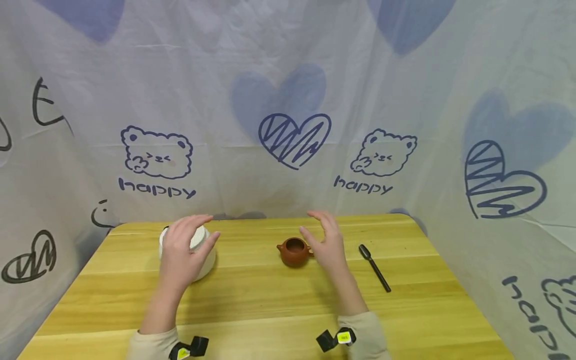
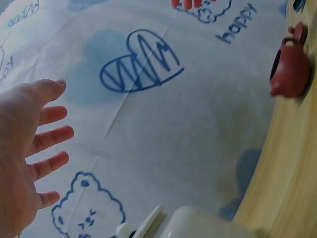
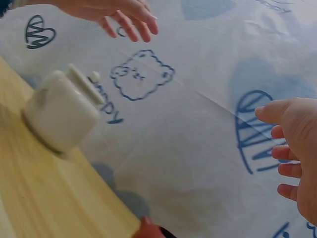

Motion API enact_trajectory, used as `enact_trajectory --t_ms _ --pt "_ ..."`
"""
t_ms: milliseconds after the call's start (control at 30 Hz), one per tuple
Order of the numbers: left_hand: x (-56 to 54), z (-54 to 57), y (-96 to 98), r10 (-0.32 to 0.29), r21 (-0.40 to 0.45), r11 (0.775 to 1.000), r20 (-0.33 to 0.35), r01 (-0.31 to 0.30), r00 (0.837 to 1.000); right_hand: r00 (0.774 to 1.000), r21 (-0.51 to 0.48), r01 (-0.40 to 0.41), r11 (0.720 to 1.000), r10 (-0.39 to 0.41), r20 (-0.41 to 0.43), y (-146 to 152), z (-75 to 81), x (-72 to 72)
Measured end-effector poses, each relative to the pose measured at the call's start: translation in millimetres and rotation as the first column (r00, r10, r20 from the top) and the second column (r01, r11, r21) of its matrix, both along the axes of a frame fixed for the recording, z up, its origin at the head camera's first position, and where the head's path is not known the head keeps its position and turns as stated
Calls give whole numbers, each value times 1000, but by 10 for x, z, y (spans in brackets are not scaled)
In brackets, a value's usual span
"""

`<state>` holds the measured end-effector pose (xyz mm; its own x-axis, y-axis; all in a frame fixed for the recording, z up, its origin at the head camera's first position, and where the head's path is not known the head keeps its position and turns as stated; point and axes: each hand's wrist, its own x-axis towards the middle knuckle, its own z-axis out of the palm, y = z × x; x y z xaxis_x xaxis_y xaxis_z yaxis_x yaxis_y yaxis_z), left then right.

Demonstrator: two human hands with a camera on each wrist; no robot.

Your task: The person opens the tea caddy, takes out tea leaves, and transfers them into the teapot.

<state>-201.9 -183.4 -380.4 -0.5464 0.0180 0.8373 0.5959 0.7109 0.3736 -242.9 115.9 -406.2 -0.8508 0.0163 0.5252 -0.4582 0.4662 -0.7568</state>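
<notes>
My left hand (image 1: 182,250) is raised in front of a white lidded jar (image 1: 209,265), partly hiding it in the head view. Its fingers are spread and relaxed, with nothing held. The left wrist view has the jar (image 2: 193,223) at its bottom edge, apart from that hand (image 2: 25,144). Near a small reddish-brown clay teapot (image 1: 293,254), my right hand (image 1: 329,250) hovers with fingers loosely bent and nothing in it. The teapot has no lid on; its spout points left and its handle lies partly behind the hand. Whether the right hand touches it I cannot tell.
A black spoon (image 1: 375,268) lies on the wooden table (image 1: 252,310), right of the teapot. White cloth (image 1: 216,100) printed with hearts and bears hangs behind the table and along both sides.
</notes>
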Motion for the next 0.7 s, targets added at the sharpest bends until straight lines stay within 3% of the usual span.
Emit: enact_trajectory --t_ms 267,467,700 --pt "24 32 -353 131 -79 989 39 -127 991 991 89 -129 988 132 -27 -326 -147 18" --pt "25 -12 -522 202 -97 976 97 -193 974 973 171 -229 958 223 57 -649 -250 71" --pt "7 -87 -699 257 -119 964 171 -239 951 953 285 -300 910 273 129 -1024 -449 33"
